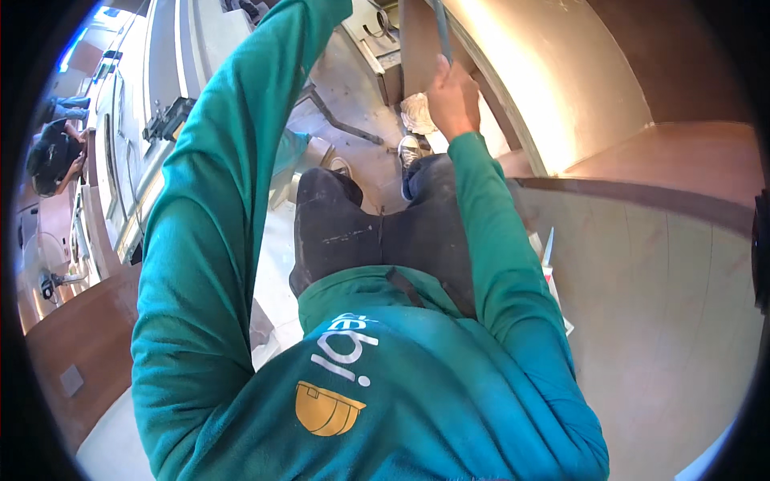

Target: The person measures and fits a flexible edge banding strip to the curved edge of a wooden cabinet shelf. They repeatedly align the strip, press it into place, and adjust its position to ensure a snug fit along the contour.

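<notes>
My right hand [454, 96] is closed around the lower end of a narrow grey strip [442, 30]. The strip runs up past the top edge of the picture, so its far end is hidden and I cannot tell its exact kind. Beside that hand stands a brown panel [425, 50], and along its right runs a brightly lit, curved cream surface [553, 72]. My left arm [233, 152], in a green sleeve, stretches up to the top edge, with the hand itself beyond the picture. A crumpled whitish cloth or bag [416, 115] lies on the floor just below my right hand.
A bent dark strip [341, 122] lies on the floor ahead of my feet. Left, another person [54, 160] bends near long pale boards [120, 160]. A fan [50, 280] stands below them. A pointed nozzle [549, 247] rises beside my right forearm, near a curved wooden panel [650, 272].
</notes>
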Tool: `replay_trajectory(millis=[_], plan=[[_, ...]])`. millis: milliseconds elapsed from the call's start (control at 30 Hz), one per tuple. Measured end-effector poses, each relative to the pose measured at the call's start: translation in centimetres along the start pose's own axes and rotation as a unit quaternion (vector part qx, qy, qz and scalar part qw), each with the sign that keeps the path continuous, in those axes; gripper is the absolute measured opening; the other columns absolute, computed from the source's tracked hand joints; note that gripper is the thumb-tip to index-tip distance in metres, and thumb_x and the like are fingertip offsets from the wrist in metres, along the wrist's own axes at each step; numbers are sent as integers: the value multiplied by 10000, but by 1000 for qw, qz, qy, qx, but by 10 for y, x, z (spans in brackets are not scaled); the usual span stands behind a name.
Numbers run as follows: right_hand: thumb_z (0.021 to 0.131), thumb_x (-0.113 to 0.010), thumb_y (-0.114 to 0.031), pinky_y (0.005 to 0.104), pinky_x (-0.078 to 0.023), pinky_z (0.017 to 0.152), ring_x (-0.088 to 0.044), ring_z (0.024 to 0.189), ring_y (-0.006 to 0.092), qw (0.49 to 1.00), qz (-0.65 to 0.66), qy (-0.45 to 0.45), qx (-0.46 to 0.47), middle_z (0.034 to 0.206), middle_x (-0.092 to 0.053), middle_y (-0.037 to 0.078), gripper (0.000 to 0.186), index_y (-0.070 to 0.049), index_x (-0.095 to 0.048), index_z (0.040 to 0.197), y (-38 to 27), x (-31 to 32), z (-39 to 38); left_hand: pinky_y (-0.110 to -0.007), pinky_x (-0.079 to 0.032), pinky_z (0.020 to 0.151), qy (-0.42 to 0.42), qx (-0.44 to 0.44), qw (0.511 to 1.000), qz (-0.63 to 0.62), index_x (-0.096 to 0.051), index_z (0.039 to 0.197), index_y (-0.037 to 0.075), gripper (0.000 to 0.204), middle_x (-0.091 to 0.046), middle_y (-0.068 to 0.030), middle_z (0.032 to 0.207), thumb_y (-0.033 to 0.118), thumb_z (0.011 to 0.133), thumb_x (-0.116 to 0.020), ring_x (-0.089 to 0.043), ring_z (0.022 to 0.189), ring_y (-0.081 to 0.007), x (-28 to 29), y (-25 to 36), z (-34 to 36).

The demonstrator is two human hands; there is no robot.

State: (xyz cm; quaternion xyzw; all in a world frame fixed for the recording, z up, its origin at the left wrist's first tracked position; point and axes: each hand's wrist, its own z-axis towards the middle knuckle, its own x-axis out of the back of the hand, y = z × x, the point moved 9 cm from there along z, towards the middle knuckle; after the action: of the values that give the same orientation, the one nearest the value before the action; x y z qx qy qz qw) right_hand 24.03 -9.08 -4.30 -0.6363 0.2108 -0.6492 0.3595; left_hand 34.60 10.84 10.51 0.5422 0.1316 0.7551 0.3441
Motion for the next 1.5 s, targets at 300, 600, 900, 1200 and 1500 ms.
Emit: replay_trajectory(millis=[300,600,900,1200,1500], plan=[[1083,-426,-400,597,-467,884,-618,1019,544,992,36,62,105,1066,-674,332,495,30,-655,1175,-16,29,-9,-367,-561,847,52,6,998,-18,-799,1036,62,298,-773,-133,956,328,934,-712,-734,904,-223,21,58,-23],[1070,-466,-396,624,-495,778,-656,858,537,999,-11,-2,37,872,-676,348,469,26,-653,992,-6,15,-4,-342,-561,787,272,192,937,-111,-587,1315,-29,693,-708,-139,1036,354,810,-868,-688,896,-240,-10,-22,-61],[1065,-480,-392,619,-509,753,-650,831,555,999,38,13,33,838,-672,346,467,26,-647,943,-3,-2,10,-300,-505,589,126,149,927,-320,-428,1442,-43,785,-661,-113,1171,350,896,-833,-644,855,-152,-19,-14,-37],[1072,-451,-412,626,-488,803,-645,905,548,999,-1,-37,-14,912,-679,346,502,35,-660,983,-4,6,4,-324,-510,957,120,90,935,-322,-437,1513,0,715,-621,-103,1366,332,965,-755,-604,1191,-189,-28,-10,-33],[1071,-460,-402,607,-497,812,-645,909,530,999,8,10,50,936,-684,323,487,32,-652,963,-28,6,17,-314,-510,877,101,147,923,-342,-474,1503,78,733,-639,-63,1330,446,939,-766,-628,1109,-167,-17,-25,-30]])
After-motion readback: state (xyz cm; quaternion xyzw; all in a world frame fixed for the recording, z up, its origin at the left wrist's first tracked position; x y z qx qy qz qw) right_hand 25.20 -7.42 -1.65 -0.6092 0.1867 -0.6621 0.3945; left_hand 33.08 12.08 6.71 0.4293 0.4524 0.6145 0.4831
